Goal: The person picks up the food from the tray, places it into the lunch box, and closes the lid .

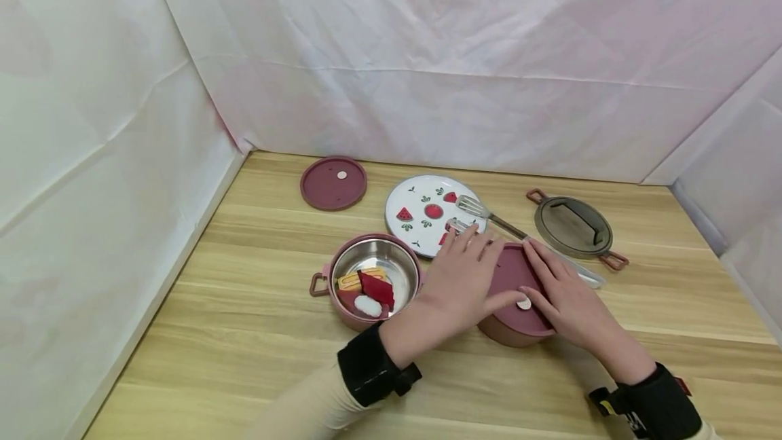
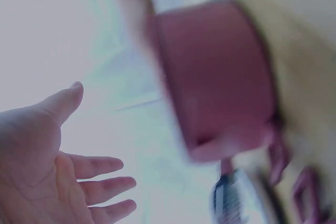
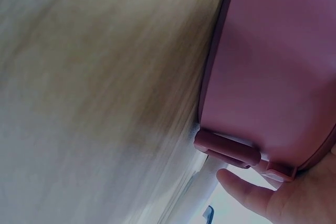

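A maroon pot [image 1: 516, 338] with a flat maroon lid [image 1: 514, 273] stands in front of me, to the right of the middle. My right hand [image 1: 568, 297] rests along the lid's right edge, its fingers straight; in the right wrist view a finger [image 3: 244, 190] extends near the side handle [image 3: 226, 148]. On the pot's left side hovers my left hand [image 1: 461, 284], fingers spread. The left wrist view shows that palm holding nothing, apart from the blurred pot. Beside my left forearm sits a second pot [image 1: 351, 320], uncovered, with yellow, dark red and white toy food pieces inside its metal bowl.
Behind the pots lies a white plate [image 1: 397, 229] with a watermelon print. A slotted spatula [image 1: 473, 207] overlaps its right edge. Another maroon lid [image 1: 326, 189] lies at the back left. At the right are a grey-lidded pan [image 1: 565, 226] and a metal blade [image 1: 589, 276].
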The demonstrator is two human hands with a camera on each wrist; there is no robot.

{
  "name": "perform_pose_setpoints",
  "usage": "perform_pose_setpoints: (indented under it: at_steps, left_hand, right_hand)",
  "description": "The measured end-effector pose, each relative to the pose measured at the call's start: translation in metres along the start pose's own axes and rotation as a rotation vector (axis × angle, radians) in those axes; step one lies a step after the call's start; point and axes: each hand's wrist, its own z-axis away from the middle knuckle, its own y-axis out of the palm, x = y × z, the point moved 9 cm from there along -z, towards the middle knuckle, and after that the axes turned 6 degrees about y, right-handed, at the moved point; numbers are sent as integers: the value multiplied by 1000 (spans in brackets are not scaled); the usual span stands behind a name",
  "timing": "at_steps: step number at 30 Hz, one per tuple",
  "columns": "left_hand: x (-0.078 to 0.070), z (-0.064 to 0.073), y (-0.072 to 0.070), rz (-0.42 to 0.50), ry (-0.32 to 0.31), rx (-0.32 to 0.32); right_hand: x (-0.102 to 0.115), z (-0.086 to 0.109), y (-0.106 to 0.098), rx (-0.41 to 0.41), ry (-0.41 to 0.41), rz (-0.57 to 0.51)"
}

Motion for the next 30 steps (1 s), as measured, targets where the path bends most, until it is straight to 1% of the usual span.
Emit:
perform_pose_setpoints:
  at_steps: [4,8,11,13,15,17,20,23,26,30]
  left_hand:
    - [20,10,-37,31,-17,-49]
    - [50,23,-74,21,-62,-106]
    - [75,33,-101,2,-100,-154]
    - [95,38,-115,-5,-131,-172]
    - [115,43,-127,1,-160,-201]
    - [135,47,-136,28,-189,-229]
    - [164,53,-144,71,-216,-287]
    - [190,56,-146,101,-238,-318]
    - [213,58,-139,122,-271,-309]
    - [239,59,-121,157,-323,-282]
  right_hand:
    - [-2,1,2,-3,10,0]
    - [-3,0,4,-1,13,1]
    - [-3,-1,5,-1,12,5]
    - [-3,-1,5,-1,11,6]
    - [-3,-1,5,0,11,5]
    - [-3,-1,5,1,11,2]
    - [-3,-1,5,5,15,0]
    - [-3,-1,5,7,21,-1]
    - [-3,0,5,7,25,-3]
    - [-3,0,5,10,31,-5]
